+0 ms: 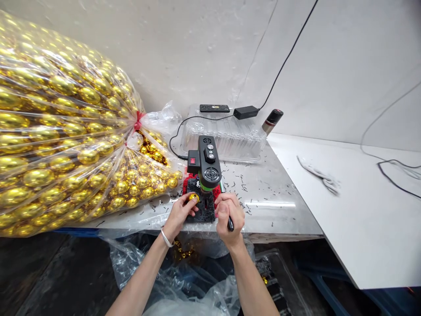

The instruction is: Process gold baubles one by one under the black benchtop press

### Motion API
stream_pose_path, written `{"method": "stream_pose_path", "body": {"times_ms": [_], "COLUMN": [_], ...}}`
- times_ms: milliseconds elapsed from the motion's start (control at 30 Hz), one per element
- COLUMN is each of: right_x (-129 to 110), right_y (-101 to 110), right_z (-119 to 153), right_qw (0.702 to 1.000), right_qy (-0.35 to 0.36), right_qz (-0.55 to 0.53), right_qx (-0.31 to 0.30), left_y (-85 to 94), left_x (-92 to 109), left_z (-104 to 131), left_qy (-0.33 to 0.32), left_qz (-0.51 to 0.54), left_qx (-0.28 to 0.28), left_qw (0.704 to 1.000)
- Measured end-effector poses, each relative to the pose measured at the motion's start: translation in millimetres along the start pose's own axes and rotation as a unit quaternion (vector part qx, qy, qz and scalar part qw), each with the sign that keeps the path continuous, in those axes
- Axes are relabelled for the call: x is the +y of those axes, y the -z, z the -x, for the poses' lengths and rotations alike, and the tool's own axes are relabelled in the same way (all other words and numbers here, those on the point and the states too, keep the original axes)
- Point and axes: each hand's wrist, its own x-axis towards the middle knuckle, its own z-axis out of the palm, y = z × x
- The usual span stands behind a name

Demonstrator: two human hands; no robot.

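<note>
My left hand (183, 210), with a white band on its wrist, pinches a small shiny gold ball (194, 198) between thumb and fingers. The ball is just left of the head of a small black bench machine (209, 164), which has a red switch, round vents and a black base plate. To the right of the machine, my right hand (230, 215) is wrapped round a lever handle (230, 224) whose black end sticks out below the fist. Red material (216, 192) shows around the machine's base.
A huge clear bag (66, 131) of gold balls fills the left. Behind the machine lie stacked clear plastic trays (223, 145) with a power adapter (246, 112) on top. A dark-topped bottle (272, 121) stands beside them. Black scraps litter the table (272, 193); white gloves (319, 175) lie right.
</note>
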Motion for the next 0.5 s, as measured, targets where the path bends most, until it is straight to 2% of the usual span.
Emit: {"method": "stream_pose_path", "body": {"times_ms": [100, 167, 300, 400, 500], "right_x": [0.6, 0.6, 0.3, 0.7, 3.4], "right_y": [0.6, 1.0, 1.4, 1.4, 0.6], "right_z": [0.4, 0.2, -0.5, 0.2, 4.9], "right_qw": [1.0, 1.0, 1.0, 1.0, 1.0], "right_qy": [-0.001, 0.0, 0.01, 0.016, 0.017], "right_qz": [0.005, 0.005, 0.003, 0.002, 0.0], "right_qx": [-0.004, -0.005, -0.005, -0.005, -0.002], "left_y": [-2.3, -3.0, -4.8, -6.0, -5.9], "left_x": [-4.4, -5.7, -2.7, -2.0, -5.4], "left_z": [-4.8, -6.7, -7.4, -7.3, -7.6], "left_qy": [-0.036, -0.087, -0.21, -0.241, -0.252], "left_qz": [-0.131, -0.222, -0.408, -0.476, -0.491], "left_qx": [-0.003, -0.005, -0.008, 0.001, 0.009], "left_qw": [0.991, 0.971, 0.888, 0.846, 0.834]}}
